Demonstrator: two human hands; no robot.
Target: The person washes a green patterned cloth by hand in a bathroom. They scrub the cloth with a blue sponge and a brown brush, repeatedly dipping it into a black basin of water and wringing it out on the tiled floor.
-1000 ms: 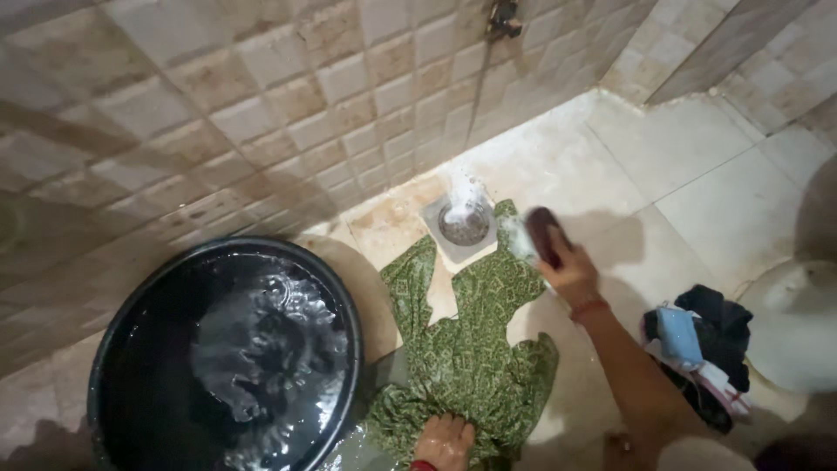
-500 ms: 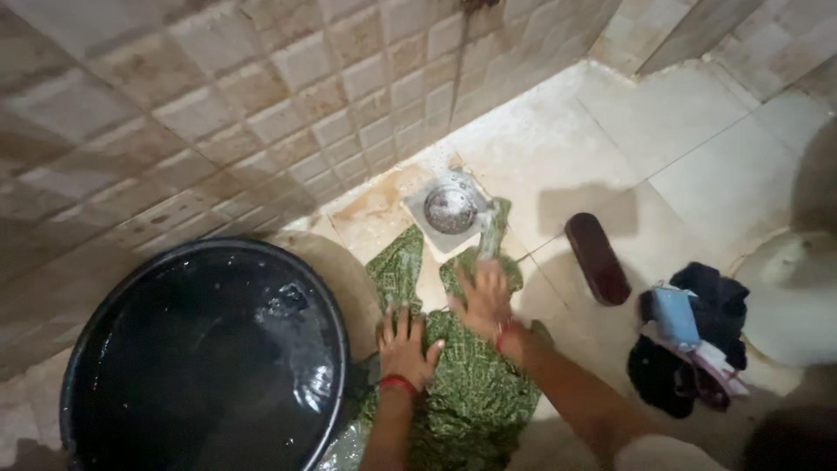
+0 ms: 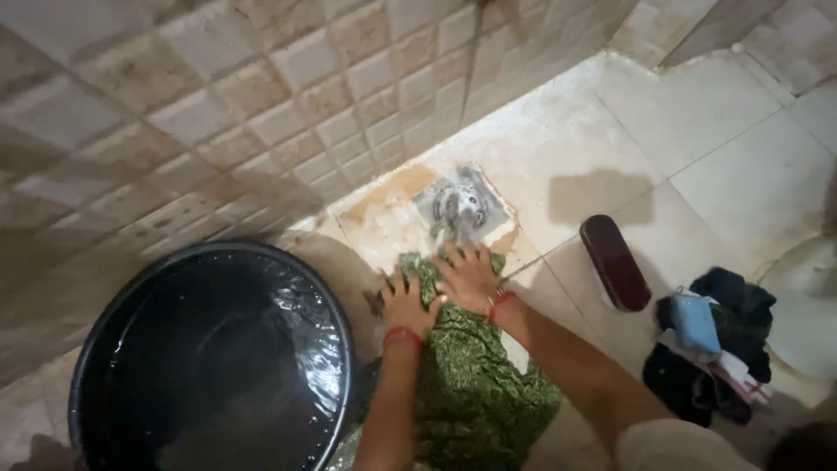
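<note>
Head view: left hand (image 3: 406, 303) and right hand (image 3: 471, 277) side by side, fingers spread, palms pressed flat on upper end of wet green patterned garment (image 3: 475, 384) spread on tiled floor (image 3: 724, 174), just short of square floor drain (image 3: 462, 202) near wall edge. Black water-filled tub (image 3: 209, 358) just left of garment; dark brown scrub brush (image 3: 615, 262) set down apart to right, heap of dark clothes (image 3: 711, 349) beyond. Likely hand-rubbing or bunching stage of washing; next calls for firm grip on slippery cloth.
</note>
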